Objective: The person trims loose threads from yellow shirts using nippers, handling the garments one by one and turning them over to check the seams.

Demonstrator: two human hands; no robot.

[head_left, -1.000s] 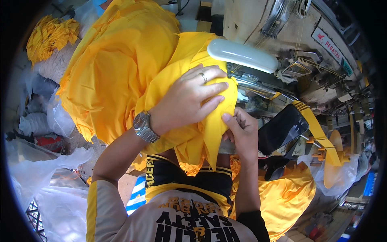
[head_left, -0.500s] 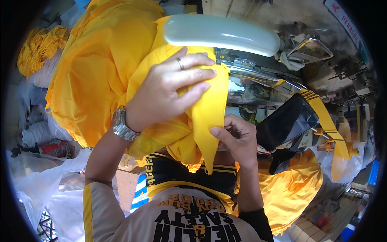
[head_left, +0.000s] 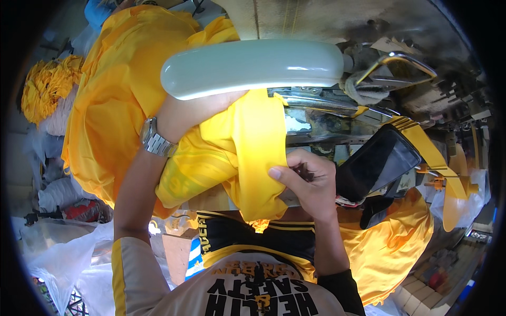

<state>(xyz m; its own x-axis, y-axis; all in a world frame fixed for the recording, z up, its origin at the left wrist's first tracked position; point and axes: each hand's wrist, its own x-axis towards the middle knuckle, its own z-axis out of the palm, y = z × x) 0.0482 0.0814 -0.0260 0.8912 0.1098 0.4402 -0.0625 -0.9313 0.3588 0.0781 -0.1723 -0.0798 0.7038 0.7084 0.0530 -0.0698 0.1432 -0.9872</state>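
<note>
Yellow fabric (head_left: pixel 261 158) lies over the machine bed, a flap hanging toward me. My right hand (head_left: pixel 313 181) is closed at its right edge, thumb and fingers pinching the cloth. Something small and dark shows within that hand, too shaded to name. My left hand (head_left: pixel 203 111), with a metal watch (head_left: pixel 156 138) on the wrist, rests on the fabric farther up; its fingers are hidden behind the machine's pale rounded arm (head_left: pixel 253 68). The fabric's far edge meets the metal parts (head_left: pixel 316 102) below that arm.
A large yellow cloth heap (head_left: pixel 116 105) fills the left side. To the right sit a black phone (head_left: pixel 377 160), a yellow strip (head_left: pixel 419 147) running into the machine, and a wire thread guide (head_left: pixel 395 66). More yellow cloth (head_left: pixel 390 242) hangs lower right.
My left hand has slid forward under the pale arm, so its fingers vanish from sight. The fabric's pointed flap now spreads wider and rounder. My right hand keeps its pinch.
</note>
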